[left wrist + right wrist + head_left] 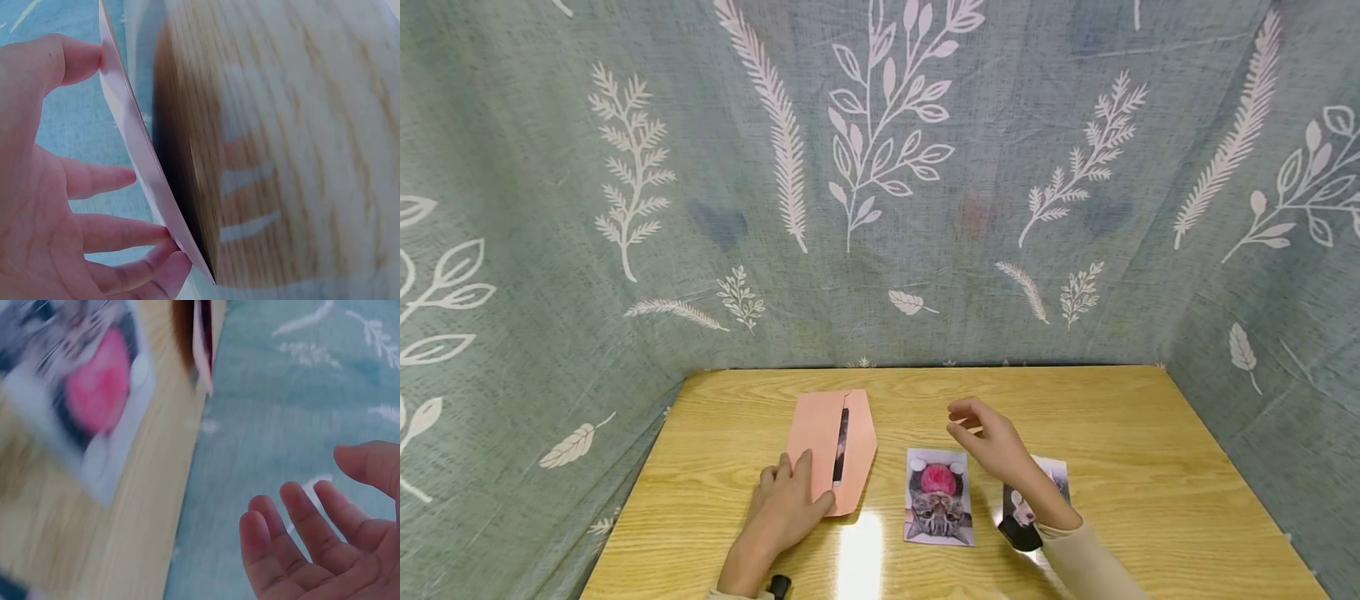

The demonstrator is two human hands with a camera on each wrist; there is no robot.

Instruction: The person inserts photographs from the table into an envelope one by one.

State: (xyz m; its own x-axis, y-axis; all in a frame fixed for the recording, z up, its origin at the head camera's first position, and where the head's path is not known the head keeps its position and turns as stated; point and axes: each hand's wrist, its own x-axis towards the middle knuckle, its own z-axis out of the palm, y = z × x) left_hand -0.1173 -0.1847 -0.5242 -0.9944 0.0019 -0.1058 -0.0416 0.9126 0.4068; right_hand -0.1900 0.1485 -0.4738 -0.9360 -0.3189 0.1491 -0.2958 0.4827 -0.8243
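A pink envelope [814, 433] lies on the left of the table, its flap spread to the right and a dark printed card [842, 446] showing in its slot. On its lower left part rests my left hand [784, 505]; the left wrist view shows thumb and fairly straight fingertips touching the pink paper [134, 125]. My right hand [992, 440] hovers with loosely bent fingers and holds nothing. Nearest it are a cat photo card [937, 500] with a pink ball and, partly hidden under the forearm, a second photo card [1054, 473].
The wooden table [1120, 425] ends at a green-blue cloth [925, 283] with white leaf prints, which hangs behind it and along both sides. A bright light reflection lies on the tabletop between the envelope and the cat card.
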